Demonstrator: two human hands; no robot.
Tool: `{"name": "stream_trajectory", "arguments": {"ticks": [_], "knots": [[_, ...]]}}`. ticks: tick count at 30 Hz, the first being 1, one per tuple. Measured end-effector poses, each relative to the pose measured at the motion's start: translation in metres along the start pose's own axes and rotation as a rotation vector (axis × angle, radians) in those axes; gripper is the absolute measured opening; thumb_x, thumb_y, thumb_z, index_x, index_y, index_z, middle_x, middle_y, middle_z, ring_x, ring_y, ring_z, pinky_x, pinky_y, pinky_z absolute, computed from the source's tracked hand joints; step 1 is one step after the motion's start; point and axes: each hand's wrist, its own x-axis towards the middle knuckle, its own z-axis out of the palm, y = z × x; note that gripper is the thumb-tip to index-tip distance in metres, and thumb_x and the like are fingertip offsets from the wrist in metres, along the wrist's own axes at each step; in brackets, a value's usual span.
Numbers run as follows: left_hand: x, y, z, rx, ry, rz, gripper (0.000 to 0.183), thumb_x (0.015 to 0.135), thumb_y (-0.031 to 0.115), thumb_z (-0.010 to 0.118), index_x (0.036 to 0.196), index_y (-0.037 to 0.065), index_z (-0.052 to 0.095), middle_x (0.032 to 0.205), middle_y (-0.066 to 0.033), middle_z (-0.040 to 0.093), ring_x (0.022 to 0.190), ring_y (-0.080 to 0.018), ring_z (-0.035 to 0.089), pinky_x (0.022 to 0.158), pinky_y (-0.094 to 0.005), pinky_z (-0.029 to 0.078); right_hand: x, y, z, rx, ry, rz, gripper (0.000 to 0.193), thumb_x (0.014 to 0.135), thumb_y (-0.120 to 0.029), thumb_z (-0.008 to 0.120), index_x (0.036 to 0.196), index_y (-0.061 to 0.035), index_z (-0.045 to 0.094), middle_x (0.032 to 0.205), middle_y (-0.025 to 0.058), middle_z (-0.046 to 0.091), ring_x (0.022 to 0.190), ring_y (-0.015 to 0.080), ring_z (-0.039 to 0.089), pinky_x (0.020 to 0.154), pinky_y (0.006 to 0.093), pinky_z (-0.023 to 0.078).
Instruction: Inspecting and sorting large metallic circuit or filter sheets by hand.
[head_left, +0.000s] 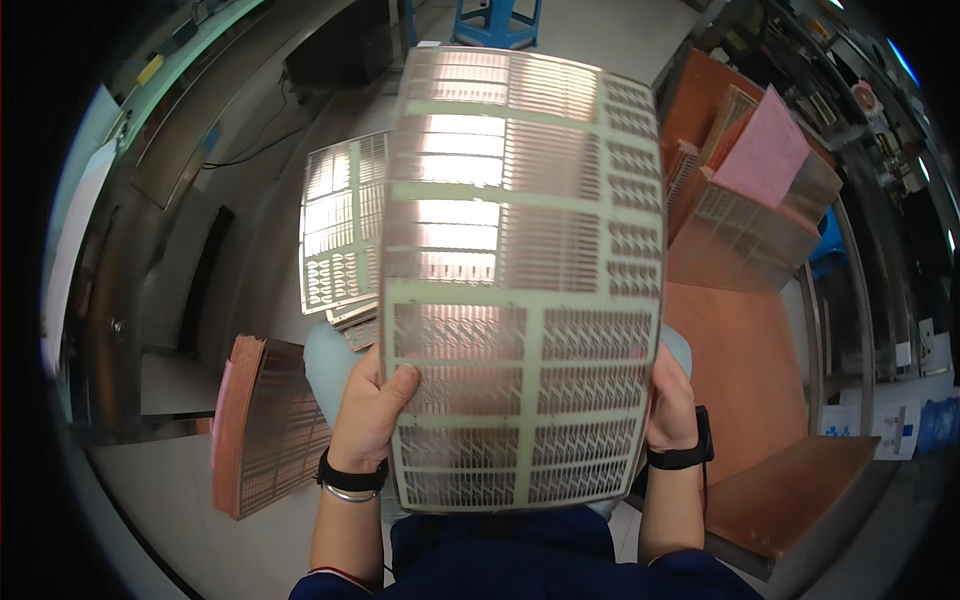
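A large thin panel (pixel 525 295), patterned with shiny metallic strips and pale green bands like a circuit board sheet, stands up in front of me over my lap. My left hand (pixel 382 405) grips its left edge, the thumb lying on the face and the fingers hidden behind. On the opposite edge my right hand (pixel 672 400) holds it, most of its fingers behind the sheet. Light glares off the upper left of the panel. Beyond its left edge, a similar smaller-looking panel (pixel 342 215) leans near my left knee, partly covered.
A thick stack of copper-edged panels (pixel 262 425) stands on the floor at the left. To the right, a brown board stand (pixel 745 370) has more panels and a pink sheet (pixel 762 150) at its far end. A blue stool (pixel 497 25) is at the back.
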Motion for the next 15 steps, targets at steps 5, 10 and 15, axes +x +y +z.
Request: {"name": "stream_trajectory", "arguments": {"ticks": [5, 10, 15], "knots": [[-0.001, 0.007, 0.008, -0.642, 0.038, 0.078, 0.063, 0.097, 0.047, 0.024, 0.135, -0.003, 0.032, 0.134, -0.0168, 0.043, 0.120, -0.0231, 0.046, 0.102, -0.0386, 0.037, 0.004, 0.007, 0.010, 0.120, -0.058, -0.024, 0.047, 0.095, -0.014, 0.045, 0.137, -0.0002, 0.029, 0.126, 0.0115, 0.049, 0.111, 0.0188, 0.052, 0.093, 0.0324, 0.043], [-0.016, -0.006, -0.004, -0.801, 0.043, 0.102, 0.065, 0.097, 0.050, 0.023, 0.137, 0.000, 0.030, 0.136, -0.0139, 0.042, 0.123, -0.0243, 0.043, 0.102, -0.0378, 0.037, 0.017, 0.022, 0.035, 0.191, 0.027, -0.107, 0.044, 0.095, -0.010, 0.043, 0.137, -0.0054, 0.030, 0.129, 0.0092, 0.046, 0.116, 0.0201, 0.047, 0.099, 0.0355, 0.039], [-0.015, -0.025, 0.009, -0.562, 0.212, 0.080, 0.045, 0.096, 0.028, 0.043, 0.134, 0.003, 0.035, 0.128, -0.0086, 0.050, 0.113, -0.0194, 0.050, 0.097, -0.0345, 0.040, 0.014, 0.051, 0.059, 0.108, -0.039, -0.048, 0.048, 0.092, -0.008, 0.050, 0.136, -0.0094, 0.031, 0.129, 0.0065, 0.045, 0.116, 0.0199, 0.047, 0.098, 0.0351, 0.039]]}}
